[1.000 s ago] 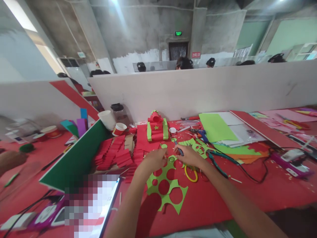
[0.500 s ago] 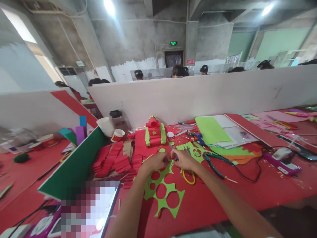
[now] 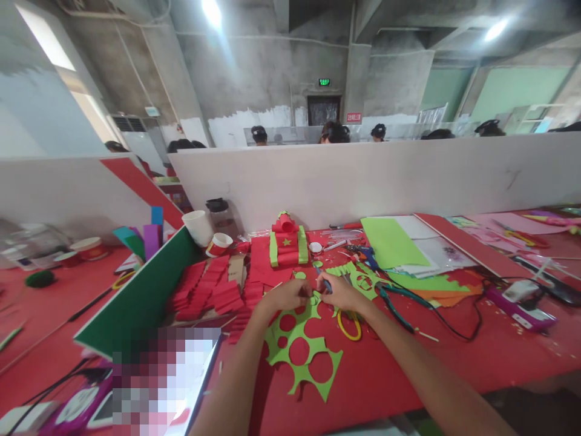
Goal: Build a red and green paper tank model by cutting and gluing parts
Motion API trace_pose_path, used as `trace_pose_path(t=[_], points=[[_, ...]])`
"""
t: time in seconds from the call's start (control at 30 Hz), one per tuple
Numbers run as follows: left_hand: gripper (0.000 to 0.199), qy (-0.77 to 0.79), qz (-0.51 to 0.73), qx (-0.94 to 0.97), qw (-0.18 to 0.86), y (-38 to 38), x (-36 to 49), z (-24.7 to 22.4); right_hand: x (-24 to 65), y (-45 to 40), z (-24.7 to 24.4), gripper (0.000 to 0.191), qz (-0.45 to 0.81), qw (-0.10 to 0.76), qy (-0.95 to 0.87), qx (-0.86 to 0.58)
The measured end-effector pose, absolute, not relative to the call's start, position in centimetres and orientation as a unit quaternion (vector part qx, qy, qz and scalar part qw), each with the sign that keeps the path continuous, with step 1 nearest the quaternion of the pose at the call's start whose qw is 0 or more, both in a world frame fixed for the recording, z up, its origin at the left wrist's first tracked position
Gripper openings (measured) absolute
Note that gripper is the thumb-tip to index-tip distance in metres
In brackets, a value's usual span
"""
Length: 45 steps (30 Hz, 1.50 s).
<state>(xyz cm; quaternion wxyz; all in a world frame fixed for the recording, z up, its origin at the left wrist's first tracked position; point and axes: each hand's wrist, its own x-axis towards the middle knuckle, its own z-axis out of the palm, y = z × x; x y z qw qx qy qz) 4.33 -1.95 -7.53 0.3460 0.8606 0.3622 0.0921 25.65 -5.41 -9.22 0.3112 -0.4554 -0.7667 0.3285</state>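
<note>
My left hand (image 3: pixel 296 295) rests with curled fingers on the far end of a lime-green sheet (image 3: pixel 313 345) full of round cut-out holes. Close beside it, my right hand (image 3: pixel 339 292) pinches a slim blue-grey pen (image 3: pixel 324 283) with its tip down toward the green sheet. What the tip touches is hidden by the fingers. The yellow-handled scissors (image 3: pixel 359 330) lie under my right wrist. Beyond both hands stands a red and green model tank (image 3: pixel 287 243) with a star on its front.
Red folded strips (image 3: pixel 222 297) fill the left, by a green board (image 3: pixel 136 309) and cups (image 3: pixel 219 244). Pliers (image 3: pixel 394 307), a black cable (image 3: pixel 479 315) and a purple power strip (image 3: pixel 521 309) lie right. A white partition (image 3: pixel 363 181) stands behind; people sit beyond.
The view has shifted slightly, so everything sits a little farther right. Both hands stay at the green sheet, and the pen shows more plainly in my right hand.
</note>
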Motion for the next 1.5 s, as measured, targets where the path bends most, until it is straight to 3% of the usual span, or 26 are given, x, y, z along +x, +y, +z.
trace_pose_path(t=[0.53,0.8,1.17,1.33,1.5], points=[[0.014,0.354,0.134,0.859,0.343,-1.8,4.3,-7.6,26.2,-5.2,-9.1,0.018,0.334,0.328,-0.772,-0.431],[0.010,0.444,0.205,0.819,0.300,-0.9,3.8,-8.0,26.6,-5.1,-8.7,0.018,0.349,0.326,-0.762,-0.438],[0.016,0.497,0.202,0.824,0.180,-1.6,3.6,-6.8,27.7,-5.1,-7.6,0.017,0.372,0.325,-0.761,-0.420],[0.015,0.539,0.164,0.817,0.122,-1.6,3.0,-6.7,28.0,-5.5,-7.0,0.020,0.334,0.298,-0.786,-0.427],[0.017,0.542,0.159,0.817,0.116,-1.5,2.9,-6.9,28.4,-5.0,-6.7,0.014,0.198,0.367,-0.750,-0.514]])
